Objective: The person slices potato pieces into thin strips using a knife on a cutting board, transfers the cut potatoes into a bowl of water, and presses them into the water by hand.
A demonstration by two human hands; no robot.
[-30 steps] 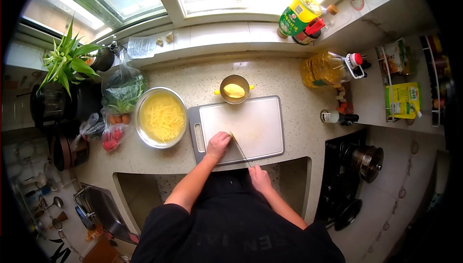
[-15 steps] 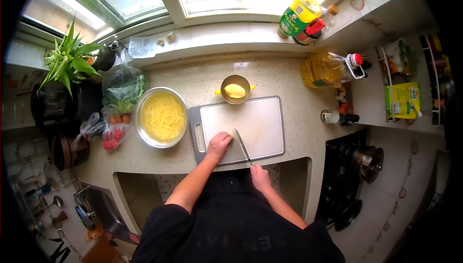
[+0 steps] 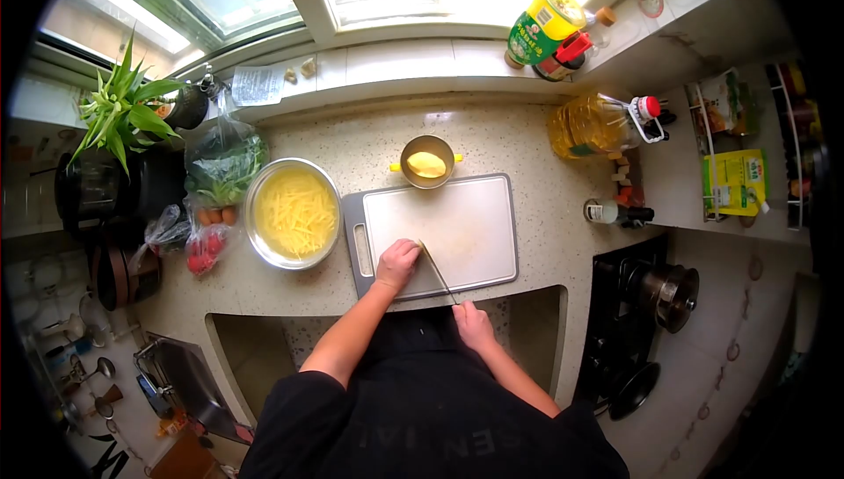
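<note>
A kitchen knife point(image 3: 438, 271) is gripped by its handle in my right hand point(image 3: 475, 325), at the front edge of the white cutting board point(image 3: 470, 224). Its blade slants up and left across the board, the tip close to my left hand point(image 3: 398, 264). The fingers of my left hand are bunched on the board; what they hold is mostly hidden, with only a small pale bit near the fingertips. Just behind the board stands a small metal pot point(image 3: 410, 149) with yellow handles, holding a peeled yellow potato point(image 3: 426, 164).
Left of the board is a steel bowl point(image 3: 252, 228) of yellow strips. Bagged greens point(image 3: 227, 167) and red vegetables point(image 3: 205, 250) lie farther left. An oil jug point(image 3: 593, 125) and a dark-capped bottle point(image 3: 615, 213) stand right, beyond them a stove point(image 3: 615, 312) with a pot.
The knife blade has turned slightly, its tip shifting left toward my left hand. Both hands stay in nearly the same place.
</note>
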